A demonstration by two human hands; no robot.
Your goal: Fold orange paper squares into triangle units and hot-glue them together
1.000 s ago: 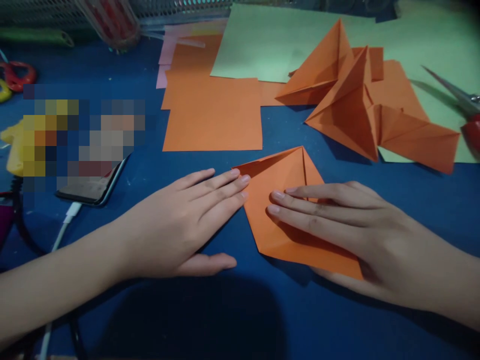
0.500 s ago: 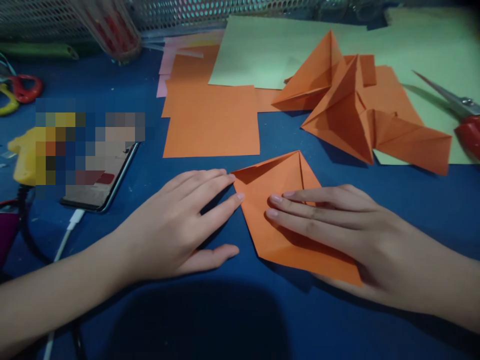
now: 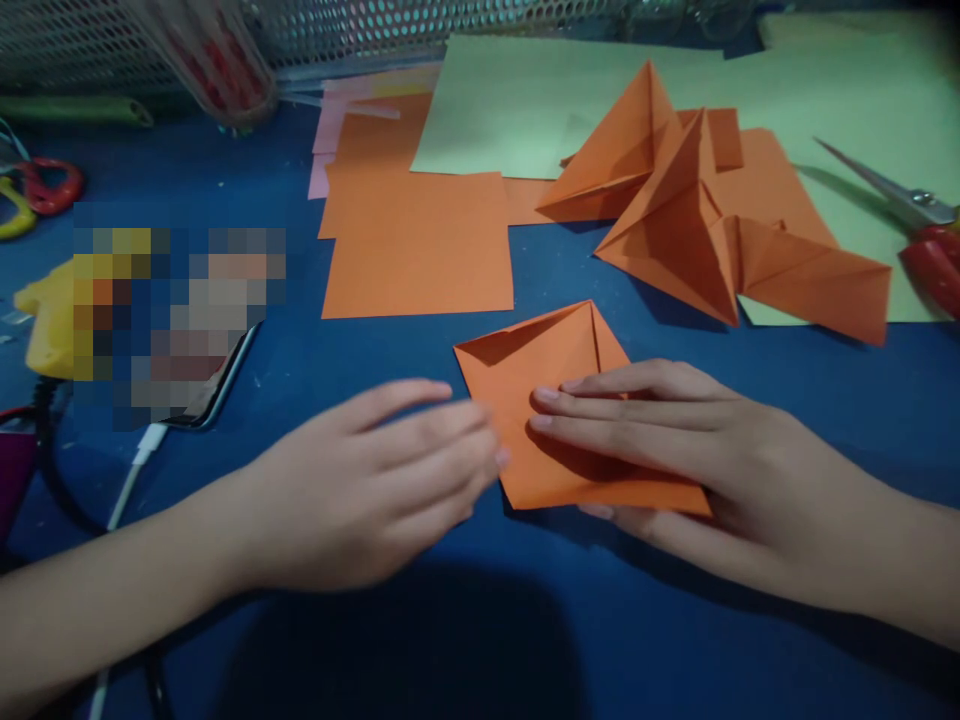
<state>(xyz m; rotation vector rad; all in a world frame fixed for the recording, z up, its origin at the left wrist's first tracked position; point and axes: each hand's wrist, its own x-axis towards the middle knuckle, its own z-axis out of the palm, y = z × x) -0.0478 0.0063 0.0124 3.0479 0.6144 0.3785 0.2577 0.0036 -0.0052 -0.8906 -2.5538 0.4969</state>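
Note:
A partly folded sheet of orange paper point(image 3: 517, 370) lies on the blue table between my hands, with folded flaps along its far edges and a raised near edge. My right hand point(image 3: 690, 460) holds it: the fingers lie flat on top, and the thumb is at the near edge. My left hand point(image 3: 397, 480) is just left of the paper, fingers stretched out and partly apart, the tips blurred at the paper's left edge. Whether they touch it I cannot tell. Beyond the right hand stand folded orange paper pieces point(image 3: 675, 220) with pointed tops.
Flat orange sheets point(image 3: 420, 250) lie behind the work, near light green paper point(image 3: 502, 100). Red-handled scissors point(image 3: 930, 250) rest at right, another pair point(image 3: 52, 185) at far left. A plugged-in phone point(image 3: 217, 385) and a yellow object point(image 3: 56, 320) are left. A clear container point(image 3: 232, 80) stands behind.
My left hand has come off the paper's left corner and moved toward me, its thumb drawn in. The paper's near edge is lifted further up by my right thumb.

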